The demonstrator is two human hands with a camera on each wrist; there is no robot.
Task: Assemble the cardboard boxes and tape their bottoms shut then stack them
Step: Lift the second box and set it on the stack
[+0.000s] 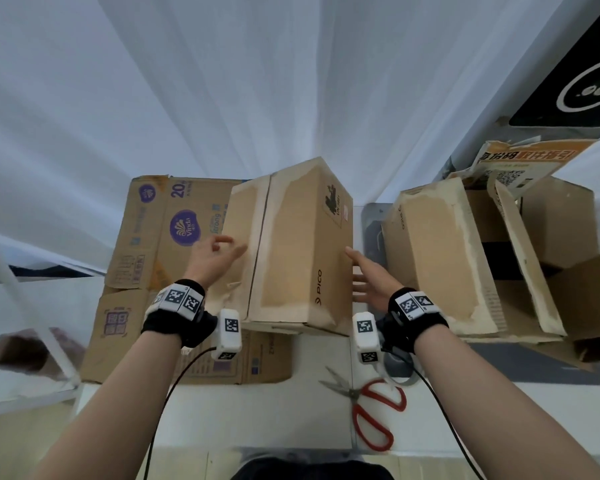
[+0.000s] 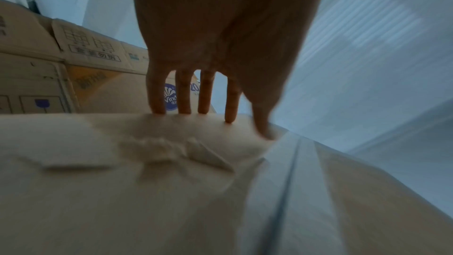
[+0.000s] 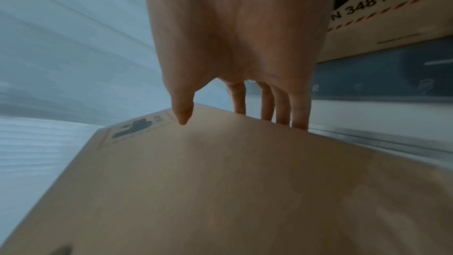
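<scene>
Cardboard box point(image 1: 291, 251), rectangular, matte brown, torn papery seams, flanked by left hand point(image 1: 215, 259) and right hand point(image 1: 371, 275), fingers extended, nothing grasped.

- White table point(image 1: 291, 403) carries everything.
- Flattened printed cardboard point(image 1: 146, 258): lies flat, left of the left fingers.
- Red-handled scissors point(image 1: 371, 410): lie behind the right wrist.
- Grey mat point(image 1: 534, 368): right of the right fingers, under open boxes.

We see matt brown corrugated cardboard in the PICO box point(image 1: 291, 251), its top scuffed pale and torn rough where tape peeled. At left of the frame, the flattened Vinda carton point(image 1: 146, 258) is matt printed card. The scissors point(image 1: 371, 407) pair dull metal blades with glossy red plastic handles. White cloth curtain point(image 1: 153, 81) hangs in soft folds.
</scene>
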